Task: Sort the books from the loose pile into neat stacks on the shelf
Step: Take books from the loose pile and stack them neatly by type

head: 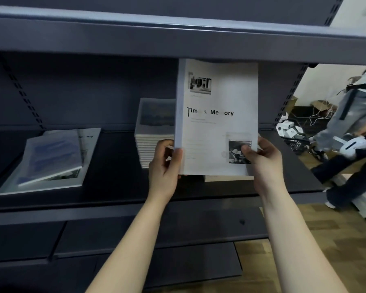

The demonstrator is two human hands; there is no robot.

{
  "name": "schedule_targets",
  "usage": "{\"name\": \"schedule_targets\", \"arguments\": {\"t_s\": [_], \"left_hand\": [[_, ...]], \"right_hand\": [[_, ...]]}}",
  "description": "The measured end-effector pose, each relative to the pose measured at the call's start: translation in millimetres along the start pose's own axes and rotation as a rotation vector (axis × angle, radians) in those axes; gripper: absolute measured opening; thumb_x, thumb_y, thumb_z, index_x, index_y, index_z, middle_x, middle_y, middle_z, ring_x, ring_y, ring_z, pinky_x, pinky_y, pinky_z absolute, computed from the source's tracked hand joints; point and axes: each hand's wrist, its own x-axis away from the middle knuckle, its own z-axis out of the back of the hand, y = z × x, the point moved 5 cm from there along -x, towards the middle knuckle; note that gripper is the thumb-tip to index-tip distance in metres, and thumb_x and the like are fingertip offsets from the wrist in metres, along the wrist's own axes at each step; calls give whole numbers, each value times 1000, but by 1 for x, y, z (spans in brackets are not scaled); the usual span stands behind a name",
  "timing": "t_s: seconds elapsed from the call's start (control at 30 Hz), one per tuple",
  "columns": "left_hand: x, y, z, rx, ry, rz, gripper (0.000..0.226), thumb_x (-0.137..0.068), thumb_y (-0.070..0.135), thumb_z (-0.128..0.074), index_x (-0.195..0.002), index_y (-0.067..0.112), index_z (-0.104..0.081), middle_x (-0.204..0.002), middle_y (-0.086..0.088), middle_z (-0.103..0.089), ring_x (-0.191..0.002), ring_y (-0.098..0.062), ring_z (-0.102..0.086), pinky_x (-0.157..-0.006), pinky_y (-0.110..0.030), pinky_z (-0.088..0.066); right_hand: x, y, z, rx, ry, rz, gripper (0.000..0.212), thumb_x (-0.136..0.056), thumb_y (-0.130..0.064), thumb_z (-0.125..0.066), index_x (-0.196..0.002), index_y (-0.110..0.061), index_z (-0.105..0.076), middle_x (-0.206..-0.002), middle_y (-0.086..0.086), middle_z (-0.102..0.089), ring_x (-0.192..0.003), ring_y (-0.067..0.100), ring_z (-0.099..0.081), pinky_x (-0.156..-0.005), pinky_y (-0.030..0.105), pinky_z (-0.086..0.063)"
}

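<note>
Both hands grip one white book (217,117) upright above the dark shelf (118,187) — left hand (164,166) curled round its spine edge, right hand (262,157) pinching its lower right corner. Behind it stands a neat stack (154,132); two loose books (51,159) lie at the shelf's left.

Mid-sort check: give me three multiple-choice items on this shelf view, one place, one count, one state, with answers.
1. The loose pile lies where from the neat stack? A left B right C on top
2. How many hands grip the Time & Memory book? A none B one C two
3. That book is: A upright, shut B lying flat C open
Answers: 1 A, it sits at the left of the shelf; 2 C, left hand and right hand hold its lower corners; 3 A, its cover stands upright, facing the camera.
</note>
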Motion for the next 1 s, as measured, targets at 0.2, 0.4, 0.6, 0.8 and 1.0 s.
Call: {"name": "schedule_targets", "arguments": {"t_s": [0.2,0.4,0.6,0.8,1.0], "left_hand": [[4,-30,-27,-270,-131,52,25,-100,29,-41,-84,27,-60,-78,10,-63,-70,0,-59,-64,-23,-44],[4,-51,-37,-497,-237,17,22,-98,25,-45,-98,17,-65,-94,5,-65,-86,-8,-58,-79,-32,-50],[1,-60,-44,-657,-256,-89,22,-97,27,-47,-100,17,-67,-95,4,-64,-86,-11,-56,-77,-34,-49],[-2,-69,-48,-764,-331,-97,20,-96,27,-47,-100,22,-67,-104,5,-61,-99,-16,-52,-89,-39,-42],[0,-68,-49,-804,-326,-97,21,-97,26,-45,-101,22,-65,-106,4,-59,-101,-16,-50,-88,-35,-38]], "right_hand": [[-19,-1,48,87,80,-13,28,-84,9,-57,-88,-15,-70,-79,-2,-74,-77,17,-69,-73,30,-54],[-27,9,76,290,127,-49,25,-83,4,-61,-84,-19,-70,-78,-4,-71,-71,15,-66,-72,29,-48],[-36,8,82,701,187,49,13,-77,-22,-70,-88,-16,-69,-76,5,-70,-76,28,-65,-68,35,-50],[-33,11,78,792,205,111,22,-79,-23,-70,-100,-19,-70,-92,4,-59,-98,27,-58,-73,27,-37],[-22,11,79,724,19,98,9,-78,-23,-72,-87,-25,-72,-96,-4,-59,-91,-8,-49,-72,13,-36]]}}
